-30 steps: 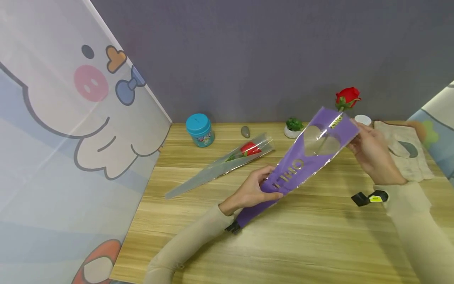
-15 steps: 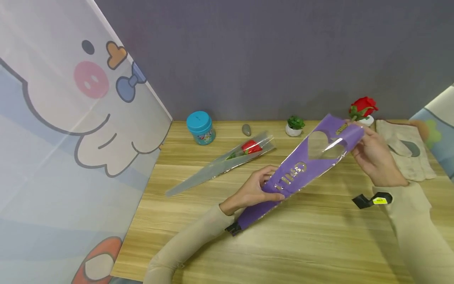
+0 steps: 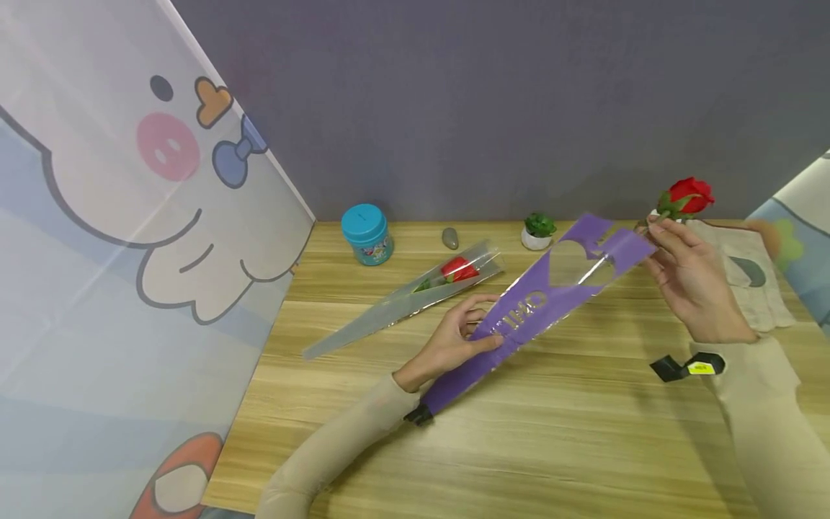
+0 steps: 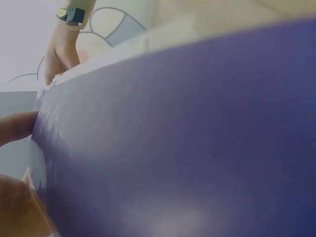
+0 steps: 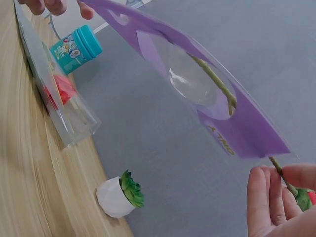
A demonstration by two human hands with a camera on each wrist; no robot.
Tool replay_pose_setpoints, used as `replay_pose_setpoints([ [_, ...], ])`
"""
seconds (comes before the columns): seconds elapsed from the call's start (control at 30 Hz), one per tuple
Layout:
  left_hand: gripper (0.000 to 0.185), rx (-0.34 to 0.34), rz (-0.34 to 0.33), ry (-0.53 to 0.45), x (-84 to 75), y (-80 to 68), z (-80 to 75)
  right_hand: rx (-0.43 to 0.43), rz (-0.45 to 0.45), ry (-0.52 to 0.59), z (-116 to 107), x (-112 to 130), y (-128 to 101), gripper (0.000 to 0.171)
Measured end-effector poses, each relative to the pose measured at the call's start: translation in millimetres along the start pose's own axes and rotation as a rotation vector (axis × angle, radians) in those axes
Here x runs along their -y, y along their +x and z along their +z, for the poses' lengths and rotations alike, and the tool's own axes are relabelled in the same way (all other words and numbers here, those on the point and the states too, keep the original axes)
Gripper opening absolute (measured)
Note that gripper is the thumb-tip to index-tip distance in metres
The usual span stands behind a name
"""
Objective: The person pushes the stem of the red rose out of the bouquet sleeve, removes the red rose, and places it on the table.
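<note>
In the head view my left hand (image 3: 457, 339) grips a purple flower sleeve (image 3: 519, 317) by its narrow lower half. The sleeve slants up to the right, with gold lettering and a clear heart-shaped window. My right hand (image 3: 694, 277) pinches the stem of a red rose (image 3: 691, 194) just below the bloom, beyond the sleeve's wide mouth. Through the window in the right wrist view, the green stem (image 5: 217, 81) shows inside the sleeve, while the bloom stays outside. The purple film (image 4: 173, 133) fills most of the left wrist view.
Left of the sleeve, a second red rose (image 3: 459, 269) lies in a clear sleeve (image 3: 389, 317) on the wooden table (image 3: 558, 447). Along the back stand a blue jar (image 3: 365, 234), a grey stone (image 3: 450, 238) and a potted plant (image 3: 537, 231). Beige gloves (image 3: 752, 281) lie at the right.
My right hand has shifted from the sleeve's mouth edge to the rose stem. The rose has moved right and slightly down, while the sleeve and left hand have shifted a little left.
</note>
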State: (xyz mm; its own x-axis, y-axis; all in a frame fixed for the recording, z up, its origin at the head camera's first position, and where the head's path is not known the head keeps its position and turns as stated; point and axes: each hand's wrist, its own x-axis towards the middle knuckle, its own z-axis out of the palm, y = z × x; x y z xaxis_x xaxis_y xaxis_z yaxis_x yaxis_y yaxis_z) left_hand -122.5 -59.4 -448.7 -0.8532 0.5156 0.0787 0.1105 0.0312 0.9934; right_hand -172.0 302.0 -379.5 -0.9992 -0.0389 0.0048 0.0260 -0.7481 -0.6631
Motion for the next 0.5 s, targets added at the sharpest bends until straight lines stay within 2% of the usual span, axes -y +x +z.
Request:
replay_pose_setpoints([
  [0.23,0.063,0.012,-0.018,-0.002,0.6,-2.9,-3.6,-0.005,-0.101,-0.017,7.4,-2.0,-1.3,0.028],
  [0.5,0.064,-0.005,-0.007,-0.002,5.4,-5.2,-6.9,0.009,-0.21,0.066,17.9,0.8,-0.7,0.037],
])
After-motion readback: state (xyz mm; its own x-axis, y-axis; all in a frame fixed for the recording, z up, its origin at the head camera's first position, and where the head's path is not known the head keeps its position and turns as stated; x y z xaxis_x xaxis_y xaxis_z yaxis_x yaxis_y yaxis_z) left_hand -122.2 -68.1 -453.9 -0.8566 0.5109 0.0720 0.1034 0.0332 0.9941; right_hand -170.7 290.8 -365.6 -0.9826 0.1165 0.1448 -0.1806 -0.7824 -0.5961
